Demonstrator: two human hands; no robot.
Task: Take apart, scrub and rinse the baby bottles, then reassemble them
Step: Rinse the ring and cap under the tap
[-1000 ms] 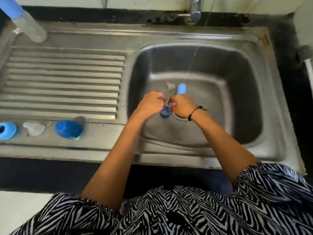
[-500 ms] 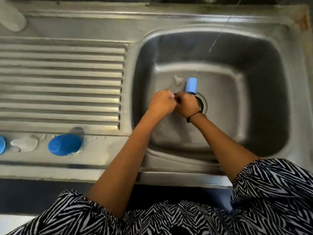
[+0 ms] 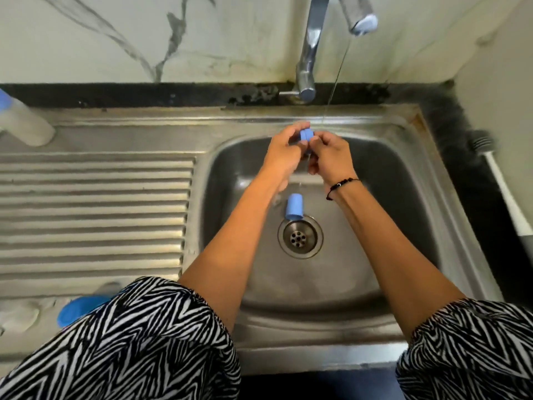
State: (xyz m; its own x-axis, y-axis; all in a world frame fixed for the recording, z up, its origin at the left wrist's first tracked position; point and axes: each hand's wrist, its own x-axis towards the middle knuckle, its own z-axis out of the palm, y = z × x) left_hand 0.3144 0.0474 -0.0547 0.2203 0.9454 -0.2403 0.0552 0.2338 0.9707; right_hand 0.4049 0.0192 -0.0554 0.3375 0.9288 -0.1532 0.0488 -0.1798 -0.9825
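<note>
Both hands are raised over the far edge of the steel sink [image 3: 427, 180]. My left hand [image 3: 281, 151] grips a small blue screw ring [image 3: 306, 135] from the left. My right hand [image 3: 328, 157] pinches the same ring from the right, fingers curled. A thin stream of water [image 3: 334, 82] falls just right of the ring. A blue bottle cap [image 3: 294, 207] lies on the sink floor above the drain [image 3: 300, 236]. A clear baby bottle [image 3: 23, 122] with a blue top lies at the far left of the drainboard.
The tap [image 3: 310, 53] rises behind the sink, its spout [image 3: 362, 21] at the top. Another blue cap [image 3: 78, 310] and a clear teat [image 3: 17, 313] sit on the near drainboard ledge, partly behind my sleeve. A brush [image 3: 499, 180] lies on the dark counter at right.
Both hands have lifted the blue ring from low in the sink bowl up toward the water stream. The camera has tilted up, so the wall and tap show.
</note>
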